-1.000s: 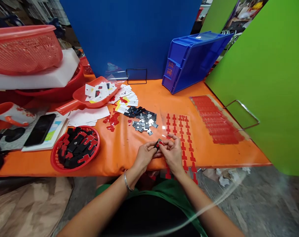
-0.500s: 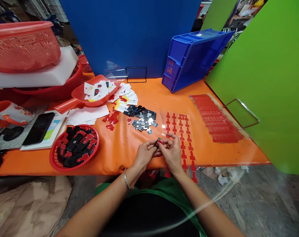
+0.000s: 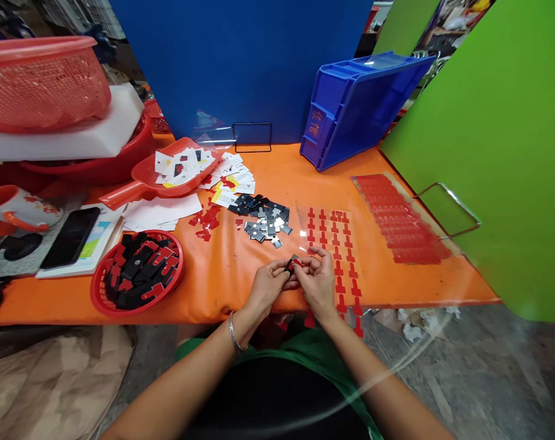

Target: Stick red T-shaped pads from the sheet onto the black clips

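Near the table's front edge, my left hand [image 3: 267,286] pinches a small black piece [image 3: 290,264] with a bit of red on it. My right hand [image 3: 318,278] holds the same piece from the other side, its thumb pressed on the red part. Just right of my hands lies a clear sheet with rows of red T-shaped stickers [image 3: 340,267]. Beyond my hands is a pile of black and silvery pieces [image 3: 269,221]. Loose red pieces [image 3: 206,221] lie to the left of that pile. A red basket [image 3: 180,269] at the left holds black pieces with red parts.
A red scoop [image 3: 142,177] with cards, a phone [image 3: 71,237] and a mug [image 3: 23,208] stand at the left. A blue crate [image 3: 326,116] leans at the back. A red sticker sheet [image 3: 396,220] lies right, beside a green panel [image 3: 511,153] with a wire handle.
Both hands stay nearly in place around the black piece. The whole view has shifted very slightly.
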{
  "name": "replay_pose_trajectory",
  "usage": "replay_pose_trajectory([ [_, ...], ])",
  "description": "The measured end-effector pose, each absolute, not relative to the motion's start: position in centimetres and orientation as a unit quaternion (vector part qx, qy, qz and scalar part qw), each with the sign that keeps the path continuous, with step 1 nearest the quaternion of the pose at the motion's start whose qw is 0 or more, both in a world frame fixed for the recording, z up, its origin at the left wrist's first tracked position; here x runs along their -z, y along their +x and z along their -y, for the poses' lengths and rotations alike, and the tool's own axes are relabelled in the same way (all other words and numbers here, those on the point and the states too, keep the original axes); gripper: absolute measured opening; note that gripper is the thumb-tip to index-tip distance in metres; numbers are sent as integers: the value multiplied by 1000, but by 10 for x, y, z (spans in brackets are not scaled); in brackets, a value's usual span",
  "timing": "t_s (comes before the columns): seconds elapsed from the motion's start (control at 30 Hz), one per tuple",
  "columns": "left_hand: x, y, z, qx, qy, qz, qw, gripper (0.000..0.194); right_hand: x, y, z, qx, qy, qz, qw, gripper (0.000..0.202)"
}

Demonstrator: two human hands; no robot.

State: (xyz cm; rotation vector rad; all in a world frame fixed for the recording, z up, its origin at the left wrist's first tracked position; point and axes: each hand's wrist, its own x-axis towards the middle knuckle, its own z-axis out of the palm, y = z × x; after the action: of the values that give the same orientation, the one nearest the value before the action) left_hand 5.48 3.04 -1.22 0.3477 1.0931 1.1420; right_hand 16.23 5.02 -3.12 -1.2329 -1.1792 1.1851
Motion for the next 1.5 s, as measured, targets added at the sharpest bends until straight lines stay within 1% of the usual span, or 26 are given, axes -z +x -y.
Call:
replay_pose_trajectory([
  [0.47,14,54,-30,-521,147,-484,688,21,32,163,-50,-478,-518,507,497,47],
  [0.67,9,56,-32,-524,125,-499,679,11,35,162,-48,-465,-511,523,499,44],
  [0.77,9,58,-32,-533,120,-510,664,7,36,163,-46,-422,-519,549,502,36],
  [0.9,9,61,-31,-543,132,-514,651,7,35,165,-42,-345,-531,611,475,11],
  [1.1,10,62,-29,-560,160,-507,635,11,29,166,-41,-269,-520,662,469,8],
  [1.23,9,62,-28,-548,157,-510,645,11,24,167,-47,-275,-527,643,482,7],
  [1.5,6,61,-29,-535,136,-523,650,7,16,168,-58,-328,-542,616,469,8],
])
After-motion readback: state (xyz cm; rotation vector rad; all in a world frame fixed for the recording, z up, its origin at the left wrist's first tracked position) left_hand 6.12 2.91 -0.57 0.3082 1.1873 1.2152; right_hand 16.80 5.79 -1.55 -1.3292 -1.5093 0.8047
